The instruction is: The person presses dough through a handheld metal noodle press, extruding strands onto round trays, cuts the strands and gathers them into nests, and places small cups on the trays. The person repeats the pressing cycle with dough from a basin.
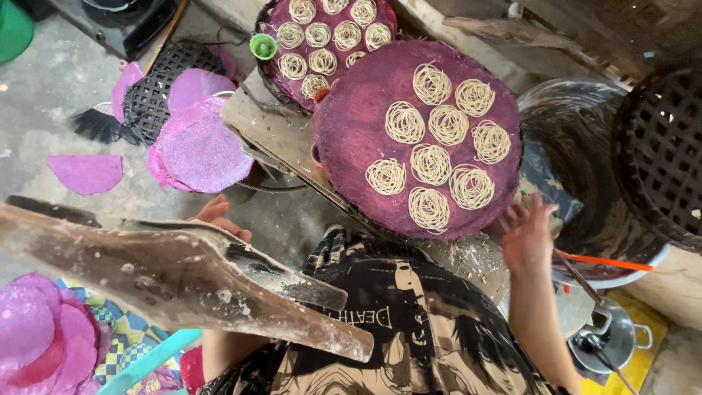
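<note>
Below your chin, the nearer purple round mat [351,139] lies on a flour-dusted wooden bench [281,135] and carries eight coiled noodle nests [430,164]: a ring around one at the centre. Your right hand [525,235] is at the mat's lower right edge, fingers spread and slack, closed on nothing; whether the fingertips touch the rim cannot be told, since the hand is blurred. Your left hand [219,217] shows only as a few fingers behind the long floury wooden lever [175,274] that crosses the lower left; its hold cannot be told.

Judged from the layout, this mat looks about full, with little bare surface left between nests. A second mat [278,62] further along the bench is likewise covered with nests. Bare purple mats [199,146] are stacked on the floor beside a black woven basket [157,95], and more lie at lower left [44,336], so unfilled mats remain. To your right stand a large grey basin [570,139] and a small metal pot [618,340].
</note>
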